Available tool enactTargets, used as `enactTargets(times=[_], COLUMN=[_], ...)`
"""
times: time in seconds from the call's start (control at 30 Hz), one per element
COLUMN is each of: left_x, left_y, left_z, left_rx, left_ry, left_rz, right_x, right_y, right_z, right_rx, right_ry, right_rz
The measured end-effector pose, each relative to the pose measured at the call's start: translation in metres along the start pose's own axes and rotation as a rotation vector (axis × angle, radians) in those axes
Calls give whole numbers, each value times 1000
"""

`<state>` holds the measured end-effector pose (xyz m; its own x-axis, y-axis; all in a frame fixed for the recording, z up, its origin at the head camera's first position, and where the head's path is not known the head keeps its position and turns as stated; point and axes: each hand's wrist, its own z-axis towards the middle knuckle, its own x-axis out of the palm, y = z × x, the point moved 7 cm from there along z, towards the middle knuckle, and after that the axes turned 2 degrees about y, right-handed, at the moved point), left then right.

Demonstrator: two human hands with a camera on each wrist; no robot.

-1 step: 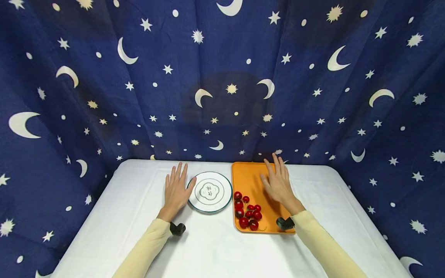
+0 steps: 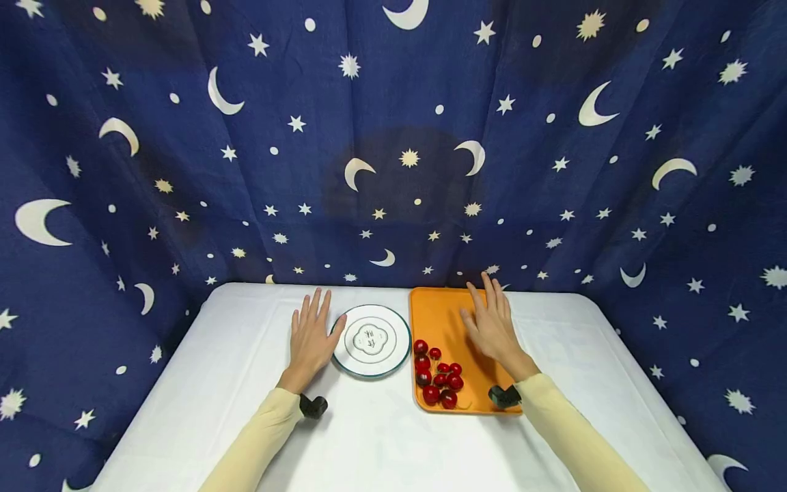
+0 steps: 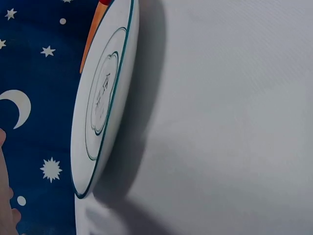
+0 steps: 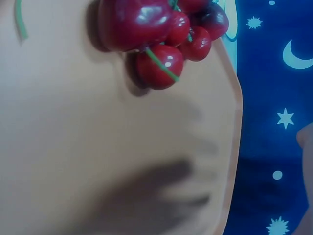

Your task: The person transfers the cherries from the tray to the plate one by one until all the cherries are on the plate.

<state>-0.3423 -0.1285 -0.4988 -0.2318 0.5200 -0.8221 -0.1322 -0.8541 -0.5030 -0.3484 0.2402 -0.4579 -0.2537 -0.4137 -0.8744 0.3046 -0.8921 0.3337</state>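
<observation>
Cherries point(image 2: 438, 378) lie beside our flat, empty right hand point(image 2: 490, 327); pinching one by its stem avoids bruising; left hand point(image 2: 311, 337) rests flat, empty.

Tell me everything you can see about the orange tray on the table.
The orange tray is a flat rectangle with rounded corners and a low raised rim, smooth and plastic-looking. It lies level on the white table, just right of the round plate. A cluster of red cherries with green stems sits in its near left part. The right hand, fingers straight, is over its right side.
</observation>
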Motion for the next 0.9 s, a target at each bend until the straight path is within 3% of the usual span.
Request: enactTargets(times=[0.23,0.4,0.63,0.9], left_x=[-2,1,12,19], left_y=[3,7,14,12], left_z=[-5,-7,-8,-3], left_rx=[-13,-60,-153,-113], left_ry=[-30,-41,18,62], left_rz=[-20,-63,-90,-24], right_x=[4,7,6,15], right_y=[-1,1,8,7], right_z=[-4,-4,-3,-8], right_rx=[-16,-38,-118,-112], right_ry=[-16,5,-17,37], right_rz=[45,51,59,50])
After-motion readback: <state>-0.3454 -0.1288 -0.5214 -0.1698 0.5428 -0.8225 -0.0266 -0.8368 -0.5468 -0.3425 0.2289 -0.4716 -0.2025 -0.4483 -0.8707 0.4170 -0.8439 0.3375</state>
